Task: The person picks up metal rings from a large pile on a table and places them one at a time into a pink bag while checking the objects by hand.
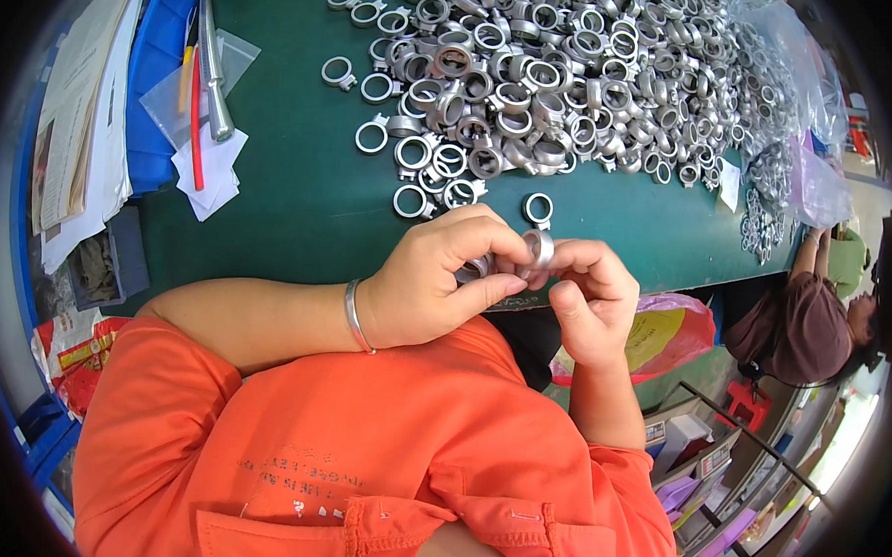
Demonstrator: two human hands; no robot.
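Observation:
My left hand (432, 268) and my right hand (595, 294) meet at the near edge of the green table. Between their fingertips a silvery metal ring (539, 246) is held upright, gripped from both sides. Another metal ring (474, 268) shows partly inside the curl of my left hand; its lower part is hidden by the fingers. My right thumb stands apart from the ring. Just beyond the hands, a loose ring (538, 209) with a small lug lies on the table, close to a big heap of similar rings (531, 85).
The green table (283, 175) has a blue bin (156, 82), a metal rod (211, 69), a red pen-like stick (196, 122) and white paper slips (210, 177) at left. Clear plastic bags (813, 173) lie at far right. A person in brown (798, 325) sits beyond the right end.

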